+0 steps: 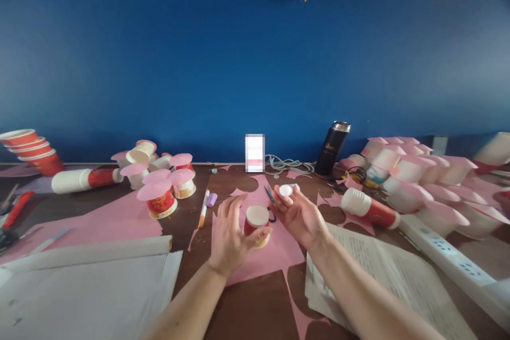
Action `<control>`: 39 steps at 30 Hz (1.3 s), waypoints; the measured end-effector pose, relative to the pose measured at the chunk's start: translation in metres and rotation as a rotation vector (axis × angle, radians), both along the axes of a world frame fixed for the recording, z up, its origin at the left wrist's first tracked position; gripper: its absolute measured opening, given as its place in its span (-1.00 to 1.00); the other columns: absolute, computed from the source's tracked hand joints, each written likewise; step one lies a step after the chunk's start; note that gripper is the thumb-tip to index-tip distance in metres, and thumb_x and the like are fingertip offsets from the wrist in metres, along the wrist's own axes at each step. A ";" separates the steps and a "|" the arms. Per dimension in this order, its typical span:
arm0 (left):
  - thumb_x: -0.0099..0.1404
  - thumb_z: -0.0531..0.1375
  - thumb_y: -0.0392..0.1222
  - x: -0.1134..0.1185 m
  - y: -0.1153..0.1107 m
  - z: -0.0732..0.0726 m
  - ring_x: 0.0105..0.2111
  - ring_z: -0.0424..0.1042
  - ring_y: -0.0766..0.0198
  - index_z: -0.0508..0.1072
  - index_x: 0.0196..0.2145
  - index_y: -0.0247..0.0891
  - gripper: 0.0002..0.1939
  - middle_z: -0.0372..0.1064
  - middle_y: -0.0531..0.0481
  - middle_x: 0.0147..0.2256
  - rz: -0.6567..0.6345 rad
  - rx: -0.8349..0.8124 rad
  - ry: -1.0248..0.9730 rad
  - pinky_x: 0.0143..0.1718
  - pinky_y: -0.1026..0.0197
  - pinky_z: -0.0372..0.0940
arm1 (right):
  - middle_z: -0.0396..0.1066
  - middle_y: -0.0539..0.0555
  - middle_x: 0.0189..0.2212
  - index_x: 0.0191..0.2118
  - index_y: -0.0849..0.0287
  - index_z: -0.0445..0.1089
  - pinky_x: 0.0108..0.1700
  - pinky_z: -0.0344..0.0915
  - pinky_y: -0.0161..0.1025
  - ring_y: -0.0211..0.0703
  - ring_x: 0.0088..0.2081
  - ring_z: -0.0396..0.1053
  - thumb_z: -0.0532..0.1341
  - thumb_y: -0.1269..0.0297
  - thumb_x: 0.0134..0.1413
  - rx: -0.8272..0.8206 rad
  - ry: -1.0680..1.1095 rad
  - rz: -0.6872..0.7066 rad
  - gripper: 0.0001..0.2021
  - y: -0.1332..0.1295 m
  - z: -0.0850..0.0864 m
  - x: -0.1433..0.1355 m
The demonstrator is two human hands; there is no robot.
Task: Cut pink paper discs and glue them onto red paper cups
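A red paper cup (257,217) stands bottom-up on a sheet of pink paper (281,252), its pale base on top. My left hand (236,239) curves around the cup's left side, with the thumb across its front. To the right and a little higher, my right hand (300,218) is palm-up, fingers closed on a small white round-ended tube (286,190), perhaps a glue stick. Dark scissors (269,194) lie behind the right fingers, partly hidden by them.
At left, several cups topped with pink discs (159,186) stand near stacked cups (85,179). A marker (204,208) lies beside its purple cap (212,200). Rightward are a black thermos (332,149), pink-topped cups (422,170), a power strip (446,249) and printed papers (382,265). A blue partition (159,64) rises behind.
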State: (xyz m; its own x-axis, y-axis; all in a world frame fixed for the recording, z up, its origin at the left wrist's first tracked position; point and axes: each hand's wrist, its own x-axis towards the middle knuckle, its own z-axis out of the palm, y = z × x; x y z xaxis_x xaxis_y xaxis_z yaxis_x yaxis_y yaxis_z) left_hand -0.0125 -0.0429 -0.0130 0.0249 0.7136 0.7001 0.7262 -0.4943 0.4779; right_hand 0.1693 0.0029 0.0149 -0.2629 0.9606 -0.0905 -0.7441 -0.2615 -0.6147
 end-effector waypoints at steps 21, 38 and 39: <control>0.15 0.28 0.07 0.036 0.003 0.033 -0.01 0.31 0.00 0.23 0.10 -0.19 -0.37 0.32 -0.20 -0.05 -0.005 0.393 0.122 0.04 -0.06 0.17 | 0.44 -0.02 -0.43 -0.27 0.07 0.43 -0.30 0.31 -0.27 -0.23 -0.40 0.38 0.25 -0.14 -0.01 0.132 0.139 0.159 -0.63 -0.010 -0.001 0.000; 0.12 0.33 -0.20 0.032 -0.009 0.041 -0.25 0.37 0.16 0.37 -0.09 -0.13 -0.61 0.39 -0.02 -0.31 -0.011 0.512 0.060 -0.16 0.03 0.27 | 0.47 0.02 -0.33 -0.19 0.12 0.47 -0.32 0.30 -0.32 -0.24 -0.37 0.38 0.20 -0.04 0.11 0.335 -0.164 0.146 -0.66 -0.022 0.014 0.000; 0.11 0.34 -0.20 0.032 -0.009 0.041 -0.26 0.37 0.16 0.37 -0.09 -0.13 -0.60 0.39 -0.02 -0.31 -0.019 0.505 0.065 -0.16 0.03 0.26 | 0.46 0.02 -0.36 -0.21 0.12 0.48 -0.35 0.29 -0.33 -0.24 -0.39 0.37 0.20 -0.05 0.11 0.320 -0.174 0.122 -0.66 -0.021 0.014 0.000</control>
State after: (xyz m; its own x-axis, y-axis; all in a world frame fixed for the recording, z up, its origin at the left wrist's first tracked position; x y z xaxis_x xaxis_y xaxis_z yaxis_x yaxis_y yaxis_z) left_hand 0.0198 -0.0518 0.0280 0.0894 0.2857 0.9541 0.7352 -0.6653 0.1303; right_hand 0.1695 -0.0183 0.0291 -0.3842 0.9100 0.1557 -0.5971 -0.1163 -0.7937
